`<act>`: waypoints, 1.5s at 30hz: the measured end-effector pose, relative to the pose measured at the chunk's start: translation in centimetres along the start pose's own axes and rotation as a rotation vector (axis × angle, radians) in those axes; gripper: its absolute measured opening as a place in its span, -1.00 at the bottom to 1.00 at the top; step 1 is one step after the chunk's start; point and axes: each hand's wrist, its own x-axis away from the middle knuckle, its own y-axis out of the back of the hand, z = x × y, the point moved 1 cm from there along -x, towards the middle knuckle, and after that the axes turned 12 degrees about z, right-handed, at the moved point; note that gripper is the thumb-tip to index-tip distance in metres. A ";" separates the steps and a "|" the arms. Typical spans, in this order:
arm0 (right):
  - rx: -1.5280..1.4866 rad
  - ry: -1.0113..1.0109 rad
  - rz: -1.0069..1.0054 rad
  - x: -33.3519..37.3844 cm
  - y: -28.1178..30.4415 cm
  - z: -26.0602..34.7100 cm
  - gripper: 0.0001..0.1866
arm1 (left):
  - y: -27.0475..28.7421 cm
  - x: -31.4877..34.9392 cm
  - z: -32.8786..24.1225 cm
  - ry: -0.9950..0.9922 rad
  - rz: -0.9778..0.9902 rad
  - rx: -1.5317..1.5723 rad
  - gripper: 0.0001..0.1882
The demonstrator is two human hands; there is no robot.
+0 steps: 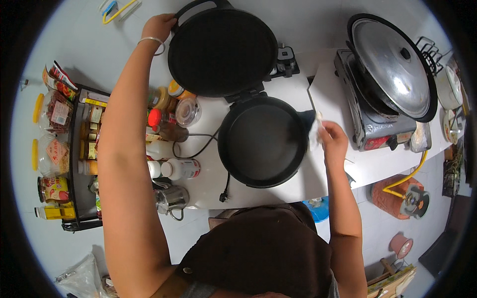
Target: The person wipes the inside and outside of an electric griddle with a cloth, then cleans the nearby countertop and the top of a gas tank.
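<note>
A black electric baking pan stands open on the white counter, its round lid point(221, 54) tipped back and its round base point(263, 141) nearer me, with nothing lying in it. My left hand point(160, 31) reaches far forward and is closed on the lid's curved handle point(191, 7) at the upper left. Beside the base's dark right side grip, my right hand point(335, 141) pinches a white cloth or tissue point(314, 133). The cloth touches or lies very close to that grip; I cannot tell which.
Left of the pan stand bottles and jars, a white-capped bottle point(181, 169), a metal mug point(174, 197) and a black rack point(74, 164). A loose plug point(224, 196) lies near the front edge. At right, a gas stove point(370, 129) carries a wok with a metal lid point(392, 64).
</note>
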 end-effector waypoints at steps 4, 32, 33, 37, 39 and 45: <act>-0.221 0.000 0.033 -3.6 -3.7 2.1 -0.86 | -0.2 -0.2 -0.5 -0.045 -0.003 -0.153 -0.71; 0.218 0.132 -0.053 -11.5 -20.7 -5.2 -0.84 | 0.0 -1.3 -0.5 -0.083 -0.065 -0.233 -0.77; 0.343 0.171 -0.056 -10.8 -21.4 -3.8 -0.84 | -0.1 -1.1 0.0 -0.083 -0.065 -0.225 -0.77; 0.435 0.226 -0.067 -9.8 -23.8 -2.4 -0.86 | -0.3 -1.5 0.6 -0.128 -0.085 -0.289 -0.77; 0.422 0.283 -0.068 -9.2 -24.1 -2.4 -0.87 | -0.4 -1.6 0.4 -0.143 -0.101 -0.335 -0.76; 0.624 0.451 0.069 -8.1 -24.6 -1.2 -0.87 | -0.6 -1.6 0.2 -0.102 -0.089 -0.272 -0.76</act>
